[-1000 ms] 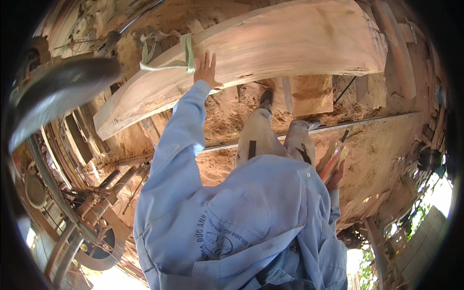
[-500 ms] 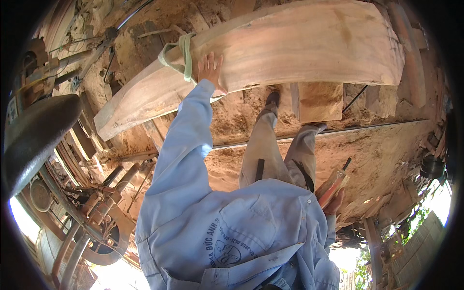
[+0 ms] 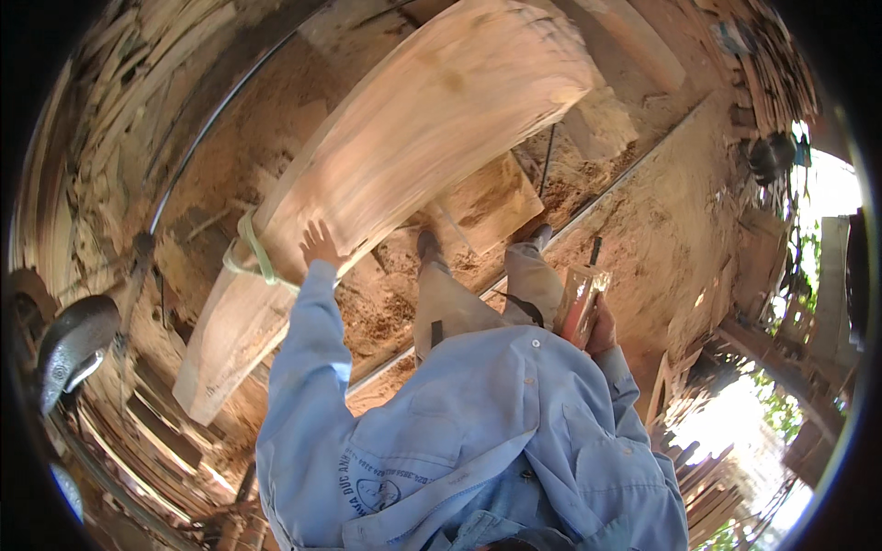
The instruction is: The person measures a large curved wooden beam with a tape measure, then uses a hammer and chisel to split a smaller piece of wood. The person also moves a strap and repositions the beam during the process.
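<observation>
A long, curved slab of pale timber (image 3: 432,110) slants across the view in front of me. My left hand (image 3: 322,244) lies flat on its near edge, fingers spread, holding nothing. Just left of those fingers, a pale green strap (image 3: 260,253) is looped around the slab. Low at my right side, my right hand (image 3: 603,327) is closed around a block-shaped wooden tool (image 3: 576,296) with a reddish side and a dark bar sticking out of its top. The tool is apart from the slab; its exact kind is unclear.
A squared wooden block (image 3: 491,204) sits under the slab's near side, close to my feet. A thin straight rail (image 3: 634,170) crosses the dusty ground. At left is a motorbike seat (image 3: 78,340); stacked wood strips (image 3: 55,193) line the edge.
My view has turned, so the slab now slants more steeply. The left hand stays on the slab beside the strap. My right hand and its tool show more fully.
</observation>
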